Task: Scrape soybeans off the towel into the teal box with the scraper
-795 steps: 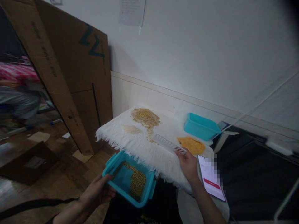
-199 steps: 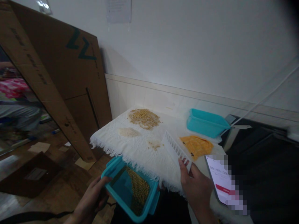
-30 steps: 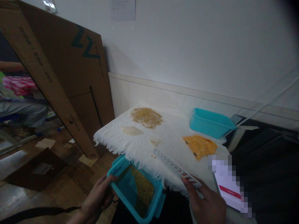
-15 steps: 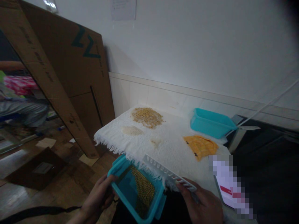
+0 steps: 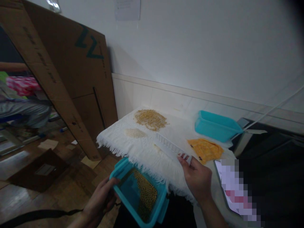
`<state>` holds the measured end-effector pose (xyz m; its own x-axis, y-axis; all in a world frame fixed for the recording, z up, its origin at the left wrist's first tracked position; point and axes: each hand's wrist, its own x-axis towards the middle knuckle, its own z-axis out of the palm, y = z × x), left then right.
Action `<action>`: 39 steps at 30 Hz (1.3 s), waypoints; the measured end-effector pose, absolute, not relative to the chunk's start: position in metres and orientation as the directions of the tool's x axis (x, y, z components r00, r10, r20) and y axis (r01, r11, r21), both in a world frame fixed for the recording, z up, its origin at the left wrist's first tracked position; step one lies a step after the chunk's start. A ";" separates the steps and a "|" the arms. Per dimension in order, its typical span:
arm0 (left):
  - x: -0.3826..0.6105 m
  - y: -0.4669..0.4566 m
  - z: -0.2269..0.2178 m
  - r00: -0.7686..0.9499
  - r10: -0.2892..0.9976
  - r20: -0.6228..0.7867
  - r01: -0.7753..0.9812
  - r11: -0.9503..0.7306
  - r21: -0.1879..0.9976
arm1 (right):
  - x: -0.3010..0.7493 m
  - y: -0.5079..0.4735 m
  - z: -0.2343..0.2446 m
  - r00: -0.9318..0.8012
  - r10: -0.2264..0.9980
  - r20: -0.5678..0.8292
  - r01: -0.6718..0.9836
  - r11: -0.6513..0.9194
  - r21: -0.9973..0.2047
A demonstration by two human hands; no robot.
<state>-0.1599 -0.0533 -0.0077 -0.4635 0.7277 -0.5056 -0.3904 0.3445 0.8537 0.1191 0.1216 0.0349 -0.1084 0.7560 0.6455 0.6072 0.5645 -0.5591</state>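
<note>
My left hand (image 5: 104, 196) grips the near left rim of a teal plastic bin (image 5: 129, 193), held tilted below the table's front edge. Round yellow beans (image 5: 146, 188) lie along its right side. My right hand (image 5: 197, 175) is closed on one end of a white slotted plastic strip (image 5: 169, 147), held low over a white fringed cloth (image 5: 118, 139). The strip's far end is by a small pale yellowish patch, partly hidden behind it. Farther back on the cloth are a spread of yellow beans (image 5: 150, 119) and a small heap of whitish grains (image 5: 135, 133).
A second teal bin (image 5: 217, 126) stands at the table's back right, with a folded yellow cloth (image 5: 206, 149) before it. A phone (image 5: 235, 190) lies at the right edge. A tall cardboard box (image 5: 71, 79) stands left; behind it a person's arm and leg show.
My right hand has carried the slotted strip forward and up, from beside the bin's rim to over the white cloth near the pale patch. My left hand and the bin stay put.
</note>
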 end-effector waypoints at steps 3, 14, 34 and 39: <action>-0.162 -0.054 -0.008 -0.469 0.722 -0.509 -0.382 0.353 0.854 | 0.119 0.121 0.036 -0.089 0.756 0.649 0.603 0.559 -0.569; -0.163 -0.056 -0.008 -0.443 0.748 -0.494 -0.395 0.332 0.857 | 0.114 0.120 0.038 -0.138 0.792 0.594 0.577 0.552 -0.602; -0.169 -0.058 -0.034 -0.477 0.740 -0.475 -0.395 0.303 0.867 | 0.116 0.105 0.040 -0.154 0.795 0.587 0.540 0.566 -0.624; -0.166 -0.056 -0.024 -0.467 0.736 -0.489 -0.397 0.320 0.860 | 0.117 0.103 0.041 -0.166 0.805 0.569 0.520 0.562 -0.643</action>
